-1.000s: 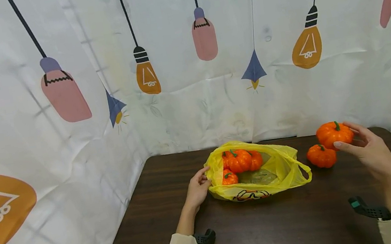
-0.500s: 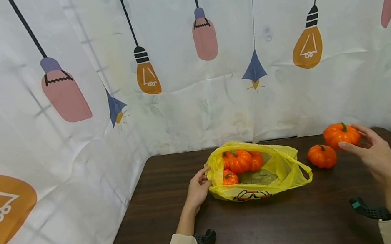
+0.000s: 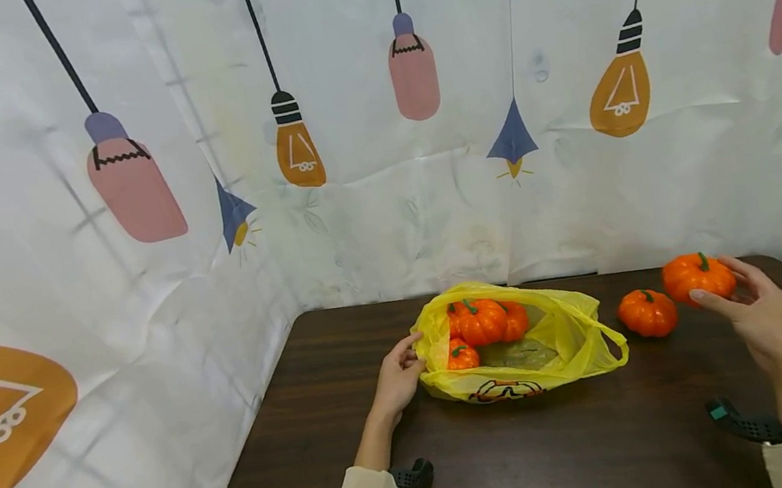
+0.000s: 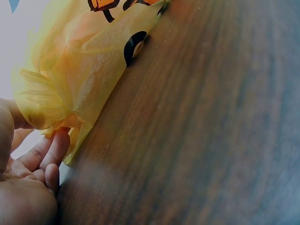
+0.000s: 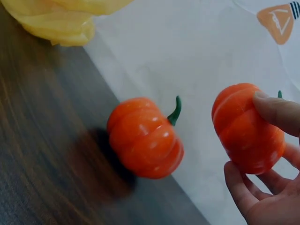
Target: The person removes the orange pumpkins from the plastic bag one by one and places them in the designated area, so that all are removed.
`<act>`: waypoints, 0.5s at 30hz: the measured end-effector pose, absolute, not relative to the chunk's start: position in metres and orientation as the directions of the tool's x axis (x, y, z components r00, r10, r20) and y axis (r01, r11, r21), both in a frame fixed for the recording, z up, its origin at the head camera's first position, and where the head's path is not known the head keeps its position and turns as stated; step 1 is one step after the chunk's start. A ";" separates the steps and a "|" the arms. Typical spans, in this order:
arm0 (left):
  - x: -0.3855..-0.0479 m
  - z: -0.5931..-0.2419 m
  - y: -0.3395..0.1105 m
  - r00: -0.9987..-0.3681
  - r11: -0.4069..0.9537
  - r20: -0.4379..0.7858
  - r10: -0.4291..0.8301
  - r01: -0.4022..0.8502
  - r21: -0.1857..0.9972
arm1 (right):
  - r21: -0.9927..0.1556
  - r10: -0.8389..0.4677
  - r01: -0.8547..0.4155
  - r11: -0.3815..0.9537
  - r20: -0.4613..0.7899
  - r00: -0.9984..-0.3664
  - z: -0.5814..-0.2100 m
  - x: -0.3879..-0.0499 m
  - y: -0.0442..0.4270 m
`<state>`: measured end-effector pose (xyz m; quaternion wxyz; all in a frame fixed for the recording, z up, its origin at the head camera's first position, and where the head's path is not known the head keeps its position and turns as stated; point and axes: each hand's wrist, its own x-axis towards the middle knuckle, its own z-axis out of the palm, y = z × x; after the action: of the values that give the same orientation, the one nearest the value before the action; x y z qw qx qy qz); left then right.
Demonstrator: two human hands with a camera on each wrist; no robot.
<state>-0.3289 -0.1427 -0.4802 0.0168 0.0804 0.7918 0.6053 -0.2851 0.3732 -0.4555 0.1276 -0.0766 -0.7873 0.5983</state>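
Note:
A yellow plastic bag lies on its side on the table, its mouth toward me, with several small orange pumpkins inside. My left hand pinches the bag's left end; in the left wrist view, thumb and fingers meet the gathered yellow film. To the right, my right hand holds a small orange pumpkin with a green stem, raised above the table between thumb and fingers. Just left of it, another small pumpkin sits on the table, apart from the held one.
The dark wooden table runs under everything. White sheets printed with lamps hang behind it and along its left side. One bag handle loops out at the right, close to the pumpkin on the table.
My right hand has moved right and slightly down with its pumpkin, away from the pumpkin on the table. My left hand and the bag have stayed in place.

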 end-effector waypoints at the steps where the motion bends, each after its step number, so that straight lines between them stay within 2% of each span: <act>1: -0.328 -0.479 -0.142 -0.986 0.254 0.070 0.149 0.107 0.961 | -0.968 0.284 -0.034 0.249 0.107 -0.953 -0.458 -0.285 0.374; 8: -0.329 -0.480 -0.142 -0.986 0.256 0.073 0.152 0.111 0.960 | -0.961 0.338 0.055 0.272 0.042 -0.940 -0.471 -0.286 0.382; 15: -0.328 -0.479 -0.144 -0.984 0.268 0.070 0.164 0.112 0.957 | -0.959 0.376 0.089 0.270 0.020 -0.926 -0.477 -0.286 0.390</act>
<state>-0.3275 -0.1437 -0.4791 0.0217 0.0870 0.7959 0.5988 -0.2859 0.3902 -0.4775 0.1226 -0.1479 -0.7874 0.5857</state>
